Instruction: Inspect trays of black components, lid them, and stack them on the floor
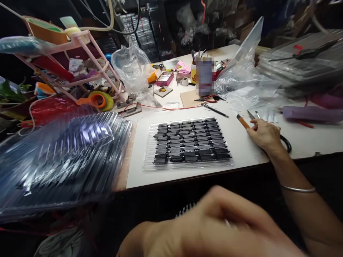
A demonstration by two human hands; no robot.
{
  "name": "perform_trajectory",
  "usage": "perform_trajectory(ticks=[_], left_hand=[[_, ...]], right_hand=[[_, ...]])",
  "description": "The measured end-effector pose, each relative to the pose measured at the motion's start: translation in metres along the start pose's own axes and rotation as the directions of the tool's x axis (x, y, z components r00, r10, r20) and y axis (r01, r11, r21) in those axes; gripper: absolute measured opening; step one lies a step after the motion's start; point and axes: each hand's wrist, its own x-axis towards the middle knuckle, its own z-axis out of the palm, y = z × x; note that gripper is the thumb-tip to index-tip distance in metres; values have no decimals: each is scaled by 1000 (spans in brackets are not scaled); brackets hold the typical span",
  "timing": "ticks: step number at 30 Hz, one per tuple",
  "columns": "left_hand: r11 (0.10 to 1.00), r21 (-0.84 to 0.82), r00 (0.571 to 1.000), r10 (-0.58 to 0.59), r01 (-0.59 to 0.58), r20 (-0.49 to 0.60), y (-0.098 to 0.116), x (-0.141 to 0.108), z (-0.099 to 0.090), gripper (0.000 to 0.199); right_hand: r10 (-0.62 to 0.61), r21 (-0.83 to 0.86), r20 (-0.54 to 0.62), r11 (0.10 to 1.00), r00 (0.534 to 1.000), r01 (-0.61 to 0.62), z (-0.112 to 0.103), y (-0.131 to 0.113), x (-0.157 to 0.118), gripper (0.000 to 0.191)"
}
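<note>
My right hand (264,135), with a silver bangle on its wrist, rests on the right of the white table. Its thumb and index finger close on the near end of an orange-brown utility knife (242,121). Partly hidden beneath this hand are scissors, whose black handle loop (286,143) shows beside the wrist. Close to the camera, my left hand (217,221) is blurred, its fingers curled; what they hold is hidden. A row of metal pins (185,209) peeks out behind it. A clear plastic tray (148,157) at centre table carries several rows of black pinned electronic parts (191,141).
Stacked clear ribbed trays (72,157) cover the left side. Behind them stands a pink rack (103,67) with tape and bags. Pliers (210,98), a black pen (215,110) and a wooden board (189,99) lie beyond the tray. Plastic bags (246,89) fill the right rear.
</note>
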Motion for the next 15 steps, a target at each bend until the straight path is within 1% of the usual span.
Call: perform_trajectory(ticks=[2, 3, 4, 5, 6, 7, 8, 10, 12, 13, 15], left_hand=[[993, -100, 994, 66, -57, 89, -15, 29, -6, 40], [990, -124, 989, 85, -69, 124, -25, 43, -10, 39], [994, -83, 993, 75, -67, 88, -38, 55, -14, 33], [998, 10, 998, 58, -58, 2, -53, 66, -19, 27], [992, 115, 995, 61, -51, -83, -70, 75, -24, 24], [976, 215, 988, 51, -18, -148, -87, 83, -29, 23], [956, 291, 984, 9, 45, -181, -105, 90, -34, 24], [911, 390, 977, -59, 137, -205, -137, 100, -43, 29], [880, 434, 971, -109, 193, -212, -161, 105, -46, 35], [870, 446, 969, -129, 212, -210, -170, 106, -46, 40], [851, 467, 966, -163, 240, -200, -181, 105, -42, 50]], right_hand=[[-10, 35, -11, 999, 1000, 10, -4, -1, -1, 15], [-19, 53, -32, 998, 999, 21, -7, -3, -3, 13], [-31, 75, -61, 997, 998, 36, -10, -6, -5, 13], [-48, 101, -92, 993, 995, 57, -13, -11, -7, 15], [-68, 128, -118, 988, 991, 83, -17, -17, -10, 16], [-95, 165, -139, 979, 986, 118, -20, -24, -13, 17], [-132, 211, -155, 964, 979, 163, -23, -31, -15, 18], [-212, 290, -188, 921, 959, 261, -25, -46, -19, 23], [-246, 294, -211, 907, 946, 301, -22, -55, -18, 31], [-237, 271, -212, 918, 948, 290, -19, -56, -17, 34], [-185, 213, -195, 951, 963, 226, -10, -53, -13, 37]])
